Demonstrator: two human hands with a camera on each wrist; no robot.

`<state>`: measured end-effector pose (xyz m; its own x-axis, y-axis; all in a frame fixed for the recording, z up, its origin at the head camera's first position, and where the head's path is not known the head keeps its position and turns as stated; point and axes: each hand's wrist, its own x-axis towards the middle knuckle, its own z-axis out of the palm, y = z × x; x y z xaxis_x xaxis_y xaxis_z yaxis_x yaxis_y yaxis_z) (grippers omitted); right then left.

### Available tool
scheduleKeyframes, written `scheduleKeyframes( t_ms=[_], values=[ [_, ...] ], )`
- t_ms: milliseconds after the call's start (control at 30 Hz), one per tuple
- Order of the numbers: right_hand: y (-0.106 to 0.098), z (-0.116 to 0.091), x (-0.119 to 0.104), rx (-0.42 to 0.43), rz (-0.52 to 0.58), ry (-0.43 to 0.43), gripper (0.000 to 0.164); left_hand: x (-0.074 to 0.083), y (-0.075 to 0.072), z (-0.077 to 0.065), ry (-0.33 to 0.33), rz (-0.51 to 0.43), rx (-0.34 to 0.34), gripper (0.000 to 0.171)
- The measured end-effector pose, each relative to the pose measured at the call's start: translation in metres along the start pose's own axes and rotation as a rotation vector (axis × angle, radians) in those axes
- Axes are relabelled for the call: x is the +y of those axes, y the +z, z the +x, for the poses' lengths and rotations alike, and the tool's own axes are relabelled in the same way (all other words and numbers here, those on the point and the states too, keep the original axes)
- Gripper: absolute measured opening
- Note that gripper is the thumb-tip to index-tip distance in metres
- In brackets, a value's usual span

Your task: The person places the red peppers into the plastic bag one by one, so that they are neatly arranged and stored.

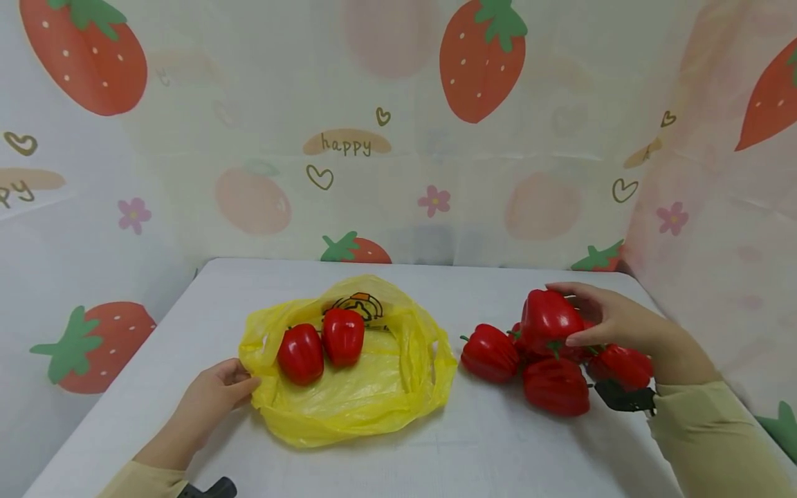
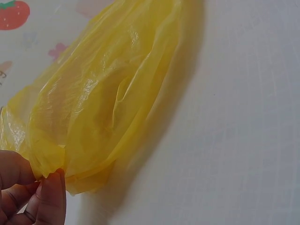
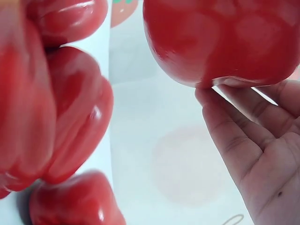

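Glossy red blocky pepper (image 1: 549,319), likely slippery, is suiting the right hand (image 1: 613,318) pinching its sides. The left hand (image 1: 214,393) is pinching a yellow plastic bag (image 1: 349,418).

From above, the head view faces forward and down across the table (image 1: 473,449) to its far edge; close up, the left wrist view shares its bag (image 1: 367,387), the right its peppers (image 1: 556,387).

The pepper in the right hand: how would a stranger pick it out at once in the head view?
On the white table, look right of the yellow bag to the red peppers. The right hand grips one pepper at the group's top. It appears highest of all and is the only one held.
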<state>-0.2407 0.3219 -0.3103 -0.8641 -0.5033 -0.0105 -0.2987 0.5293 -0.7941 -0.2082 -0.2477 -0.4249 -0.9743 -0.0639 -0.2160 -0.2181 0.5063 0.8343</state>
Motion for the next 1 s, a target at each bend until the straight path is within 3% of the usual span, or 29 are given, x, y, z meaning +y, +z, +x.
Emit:
scheduleKeyframes(
  t_ms=[167, 500, 767, 1000],
  values=[
    [0.003, 0.008, -0.005, -0.004, 0.013, -0.004, 0.076, -0.001, 0.001, 0.000, 0.004, -0.006, 0.003, 0.039],
    [0.015, 0.035, -0.014, -0.051, 0.020, -0.108, 0.074, 0.001, 0.001, -0.001, -0.006, -0.012, -0.002, 0.040],
    [0.030, 0.056, -0.025, -0.062, -0.031, -0.084, 0.076, 0.000, 0.001, 0.001, -0.014, 0.004, -0.008, 0.041],
    [0.045, 0.073, -0.038, -0.109, 0.011, -0.077, 0.078, 0.002, 0.002, 0.000, -0.023, 0.010, -0.015, 0.043]
  ],
)
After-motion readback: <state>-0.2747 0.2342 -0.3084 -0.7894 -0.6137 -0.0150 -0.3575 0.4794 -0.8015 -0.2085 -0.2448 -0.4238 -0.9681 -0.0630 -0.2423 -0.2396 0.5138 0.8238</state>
